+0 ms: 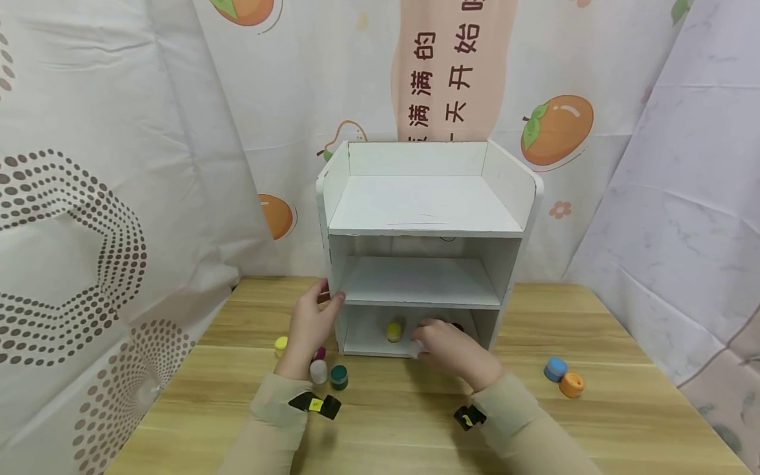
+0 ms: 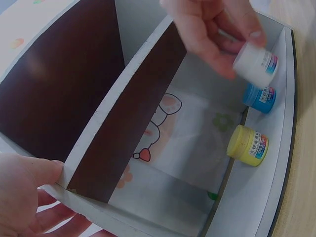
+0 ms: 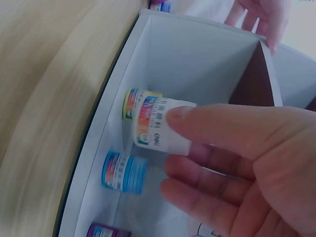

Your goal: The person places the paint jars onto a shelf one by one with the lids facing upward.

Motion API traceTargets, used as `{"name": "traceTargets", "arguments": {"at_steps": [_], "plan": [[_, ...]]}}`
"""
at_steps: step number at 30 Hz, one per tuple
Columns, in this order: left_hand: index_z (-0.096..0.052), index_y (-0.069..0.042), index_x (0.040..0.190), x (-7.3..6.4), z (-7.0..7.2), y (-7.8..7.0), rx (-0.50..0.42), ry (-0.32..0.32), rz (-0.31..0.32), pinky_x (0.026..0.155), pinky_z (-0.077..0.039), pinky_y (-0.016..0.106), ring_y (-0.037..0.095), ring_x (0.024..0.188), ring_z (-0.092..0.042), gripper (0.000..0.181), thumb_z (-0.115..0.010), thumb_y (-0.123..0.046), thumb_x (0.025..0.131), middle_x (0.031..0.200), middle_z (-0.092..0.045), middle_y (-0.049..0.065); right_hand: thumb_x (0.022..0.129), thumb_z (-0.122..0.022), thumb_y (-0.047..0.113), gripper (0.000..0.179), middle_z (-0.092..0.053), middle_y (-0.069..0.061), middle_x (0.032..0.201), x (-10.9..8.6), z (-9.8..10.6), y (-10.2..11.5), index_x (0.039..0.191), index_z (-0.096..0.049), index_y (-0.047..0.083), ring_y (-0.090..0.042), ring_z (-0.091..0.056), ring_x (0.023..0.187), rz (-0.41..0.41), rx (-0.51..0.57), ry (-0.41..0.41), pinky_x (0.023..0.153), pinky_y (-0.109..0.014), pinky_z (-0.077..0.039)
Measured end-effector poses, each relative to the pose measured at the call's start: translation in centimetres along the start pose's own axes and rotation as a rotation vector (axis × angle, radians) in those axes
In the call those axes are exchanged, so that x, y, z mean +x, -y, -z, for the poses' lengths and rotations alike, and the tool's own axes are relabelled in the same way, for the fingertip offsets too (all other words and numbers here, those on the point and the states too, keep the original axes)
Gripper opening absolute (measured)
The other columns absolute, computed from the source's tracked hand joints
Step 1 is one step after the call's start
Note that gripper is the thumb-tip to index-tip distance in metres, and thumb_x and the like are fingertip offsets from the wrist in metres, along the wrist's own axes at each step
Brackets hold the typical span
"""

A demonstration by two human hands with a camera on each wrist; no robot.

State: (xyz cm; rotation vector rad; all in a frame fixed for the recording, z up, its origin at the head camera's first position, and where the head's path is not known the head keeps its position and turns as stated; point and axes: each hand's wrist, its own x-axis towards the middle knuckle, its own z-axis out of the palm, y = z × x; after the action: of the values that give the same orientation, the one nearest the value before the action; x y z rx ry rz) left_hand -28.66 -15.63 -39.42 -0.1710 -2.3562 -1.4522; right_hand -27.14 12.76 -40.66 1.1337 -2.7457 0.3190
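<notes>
A small white paint jar (image 3: 165, 126) is pinched between the thumb and fingers of my right hand (image 1: 448, 346), at the bottom compartment of a white shelf unit (image 1: 421, 198). Below and beside it on the bottom board stand a yellow paint jar (image 2: 248, 145) and a blue paint jar (image 2: 259, 98). Part of a purple jar (image 3: 106, 232) shows farther along that board. My left hand (image 1: 310, 326) grips the unit's left side panel, thumb on the front edge near the middle shelf and fingers along the outside.
Left of the unit, on the wooden table (image 1: 415, 422), are a yellow jar (image 1: 281, 346), a magenta jar (image 1: 320, 354), a white jar (image 1: 318, 371) and a dark green jar (image 1: 339, 377). A blue jar (image 1: 555, 369) and an orange jar (image 1: 572, 384) stand on the right. Patterned curtains hang behind.
</notes>
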Motion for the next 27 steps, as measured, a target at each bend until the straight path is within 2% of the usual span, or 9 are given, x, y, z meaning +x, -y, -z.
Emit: {"name": "traceTargets", "arguments": {"at_steps": [4,7,18,22,27], "plan": [[-0.059,-0.007,0.138,0.0,0.0,0.0,-0.009,0.004,-0.002,0.093,-0.056,0.045,0.031,0.121,-0.061,0.043,-0.067,-0.028,0.101,0.134,-0.062,0.013,0.086,-0.077,0.001,0.017,-0.066,-0.007,0.099,1.1,-0.2,0.4,0.102,-0.075,0.006,-0.017,-0.061,0.08,0.006,0.015,-0.004,0.063,-0.03,-0.052],[-0.059,-0.007,0.138,0.0,0.1,0.0,-0.018,0.007,-0.003,0.092,-0.057,0.046,0.031,0.121,-0.061,0.043,-0.067,-0.027,0.101,0.135,-0.062,0.014,0.088,-0.077,0.003,0.017,-0.067,-0.007,0.104,1.9,-0.2,0.8,0.105,-0.075,0.005,-0.018,-0.064,0.087,0.017,0.03,0.003,0.07,-0.032,-0.055],[-0.061,-0.008,0.135,0.1,0.1,0.0,-0.007,0.001,-0.007,0.093,-0.056,0.044,0.031,0.12,-0.062,0.04,-0.067,-0.027,0.101,0.131,-0.063,0.013,0.091,-0.077,0.009,0.014,-0.068,-0.004,0.1,5.0,-0.7,1.9,0.105,-0.075,0.008,-0.017,-0.065,0.089,0.047,0.005,0.023,0.074,-0.031,-0.057],[-0.061,-0.008,0.135,0.0,0.0,-0.1,-0.012,0.004,-0.003,0.094,-0.056,0.046,0.032,0.121,-0.062,0.039,-0.067,-0.027,0.101,0.132,-0.063,0.013,0.09,-0.078,0.009,0.011,-0.069,-0.002,0.091,6.3,-1.3,2.1,0.1,-0.074,0.008,-0.012,-0.064,0.079,0.066,-0.007,0.036,0.068,-0.027,-0.055],[-0.06,-0.009,0.137,0.0,0.0,-0.1,-0.019,0.005,0.015,0.094,-0.056,0.046,0.031,0.122,-0.061,0.041,-0.067,-0.028,0.101,0.134,-0.063,0.012,0.091,-0.075,0.004,0.006,-0.066,0.001,0.082,7.9,-2.0,2.8,0.093,-0.072,0.009,-0.006,-0.055,0.067,0.076,0.002,0.052,0.061,-0.025,-0.049]]}}
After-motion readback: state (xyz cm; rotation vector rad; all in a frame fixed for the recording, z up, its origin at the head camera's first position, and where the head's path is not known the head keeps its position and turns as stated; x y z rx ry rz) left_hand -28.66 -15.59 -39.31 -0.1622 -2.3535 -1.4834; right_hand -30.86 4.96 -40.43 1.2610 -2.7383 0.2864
